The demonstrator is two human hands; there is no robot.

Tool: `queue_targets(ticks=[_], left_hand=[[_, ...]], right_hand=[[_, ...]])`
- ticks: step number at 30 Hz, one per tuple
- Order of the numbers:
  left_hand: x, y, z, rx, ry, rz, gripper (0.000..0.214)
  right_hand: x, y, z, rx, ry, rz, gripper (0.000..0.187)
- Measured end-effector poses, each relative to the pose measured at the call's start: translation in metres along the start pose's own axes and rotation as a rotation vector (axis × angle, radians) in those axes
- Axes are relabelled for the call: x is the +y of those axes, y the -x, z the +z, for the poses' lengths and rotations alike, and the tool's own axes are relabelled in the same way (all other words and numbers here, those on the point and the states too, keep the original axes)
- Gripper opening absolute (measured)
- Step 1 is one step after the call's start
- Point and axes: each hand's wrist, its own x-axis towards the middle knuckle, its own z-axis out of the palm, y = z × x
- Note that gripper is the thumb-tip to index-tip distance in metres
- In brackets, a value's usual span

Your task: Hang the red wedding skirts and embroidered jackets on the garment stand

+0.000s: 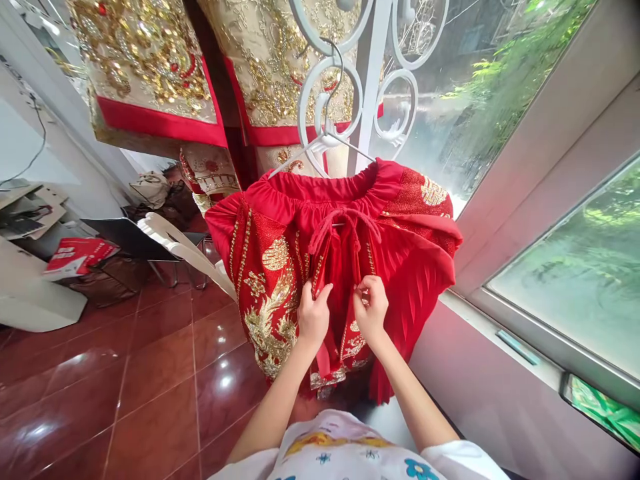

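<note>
A red skirt with gold embroidery and pleats hangs by its gathered waistband from a white hanger. A red drawstring is tied in a bow at the front of the waist. Below the bow, my left hand is closed on the beaded edge of a front panel. Opposite it, my right hand is pinched on the other side of the front opening, its thumb and finger curled together. Dark red cloth shows in the gap between both hands.
A cream garment with gold sequins hangs behind on the left. White scrollwork supports the hanger. A window and sill stand on the right, with a phone-like object. Left are a black chair and a bag.
</note>
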Motion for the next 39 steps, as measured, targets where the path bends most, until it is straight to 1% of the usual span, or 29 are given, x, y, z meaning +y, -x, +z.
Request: queue_targets(ticks=[2, 4, 5, 7, 9, 10, 12, 14, 16, 18, 21, 23, 25, 27, 29, 30, 32, 34, 35, 37, 39], left_hand=[[0.012, -0.003, 0.002, -0.061, -0.083, -0.089, 0.032], [0.023, -0.008, 0.008, -0.126, -0.172, -0.196, 0.044], [0.027, -0.011, 0.011, -0.163, -0.195, -0.239, 0.045], [0.029, -0.016, 0.014, -0.219, -0.156, -0.278, 0.034], [0.025, -0.019, 0.011, -0.241, 0.005, -0.249, 0.026], [0.022, -0.02, 0.008, -0.249, 0.116, -0.224, 0.025], [0.017, -0.02, -0.002, -0.274, 0.326, -0.196, 0.025], [0.014, -0.019, -0.013, -0.307, 0.454, -0.211, 0.025], [0.012, -0.017, -0.021, -0.339, 0.504, -0.239, 0.024], [0.012, -0.015, -0.026, -0.367, 0.531, -0.245, 0.024], [0.012, -0.014, -0.03, -0.386, 0.541, -0.217, 0.025], [0.013, -0.013, -0.032, -0.381, 0.512, -0.194, 0.025], [0.015, -0.013, -0.035, -0.362, 0.448, -0.162, 0.025], [0.017, -0.012, -0.037, -0.346, 0.342, -0.111, 0.025], [0.017, -0.009, -0.039, -0.333, 0.207, -0.046, 0.026], [0.017, -0.007, -0.04, -0.321, 0.14, -0.007, 0.028], [0.016, -0.002, -0.04, -0.285, 0.032, 0.078, 0.03], [0.016, 0.003, -0.04, -0.238, -0.022, 0.146, 0.033], [0.016, 0.005, -0.04, -0.215, -0.03, 0.165, 0.034], [0.016, 0.007, -0.04, -0.181, -0.022, 0.171, 0.035], [0.015, 0.008, -0.038, -0.174, -0.014, 0.157, 0.035]], right_hand=[[-0.002, 0.003, -0.006, -0.016, 0.0, -0.014, 0.015], [-0.006, 0.004, -0.01, -0.051, 0.067, -0.028, 0.022], [-0.009, 0.005, -0.011, -0.062, 0.129, -0.029, 0.025], [-0.013, 0.005, -0.013, -0.076, 0.304, -0.012, 0.028], [-0.018, 0.004, -0.015, -0.119, 0.459, 0.011, 0.026], [-0.02, 0.003, -0.017, -0.147, 0.483, 0.013, 0.025], [-0.026, 0.0, -0.018, -0.201, 0.417, -0.02, 0.025], [-0.031, -0.003, -0.018, -0.242, 0.325, -0.065, 0.028], [-0.035, -0.005, -0.015, -0.29, 0.287, -0.097, 0.032], [-0.036, -0.004, -0.012, -0.307, 0.278, -0.14, 0.032], [-0.032, 0.0, -0.009, -0.239, 0.255, -0.226, 0.025], [-0.028, 0.001, -0.01, -0.209, 0.261, -0.249, 0.023], [-0.026, -0.003, -0.014, -0.255, 0.288, -0.262, 0.022], [-0.026, -0.015, -0.02, -0.343, 0.329, -0.312, 0.022], [-0.031, -0.037, -0.027, -0.383, 0.381, -0.401, 0.023], [-0.035, -0.051, -0.031, -0.369, 0.41, -0.446, 0.024], [-0.046, -0.08, -0.038, -0.297, 0.465, -0.509, 0.025], [-0.058, -0.107, -0.042, -0.236, 0.492, -0.54, 0.026], [-0.063, -0.118, -0.042, -0.226, 0.495, -0.55, 0.027], [-0.07, -0.132, -0.039, -0.234, 0.488, -0.565, 0.03], [-0.072, -0.138, -0.031, -0.241, 0.474, -0.552, 0.031]])
